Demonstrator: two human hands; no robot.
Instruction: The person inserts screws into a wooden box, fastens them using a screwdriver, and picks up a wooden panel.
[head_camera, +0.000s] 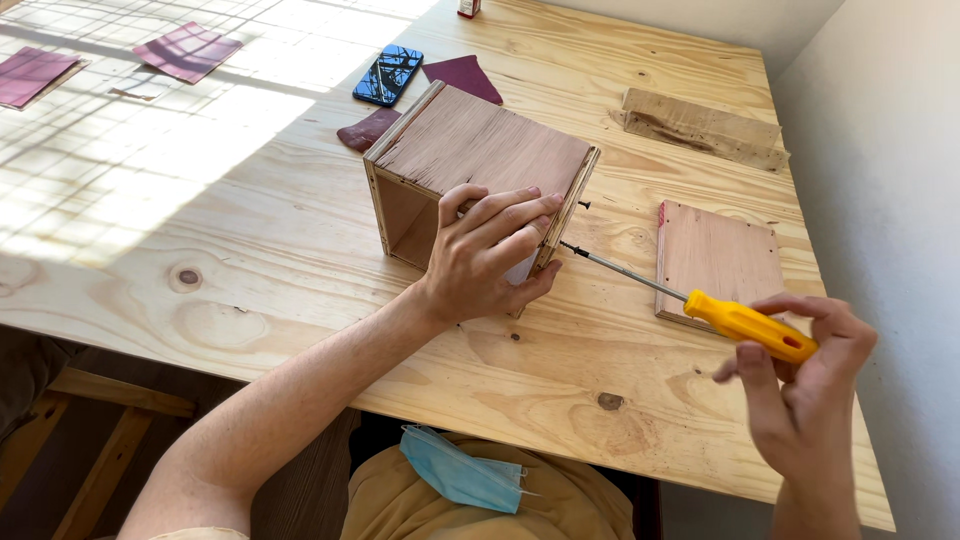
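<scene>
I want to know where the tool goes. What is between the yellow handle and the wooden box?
In the head view, only the screwdriver's thin metal shaft spans from the handle to the box, over bare table.

Open plywood box (478, 150) and yellow-handled screwdriver (700, 305) on the bench (250, 260)

The box lies on its side, reddish-brown panel facing up, its open mouth turned toward the near left. The screwdriver has a thin metal shaft and is held almost level, its tip set against a screw at the box's right-hand edge, with a second dark screw showing just above it.
</scene>
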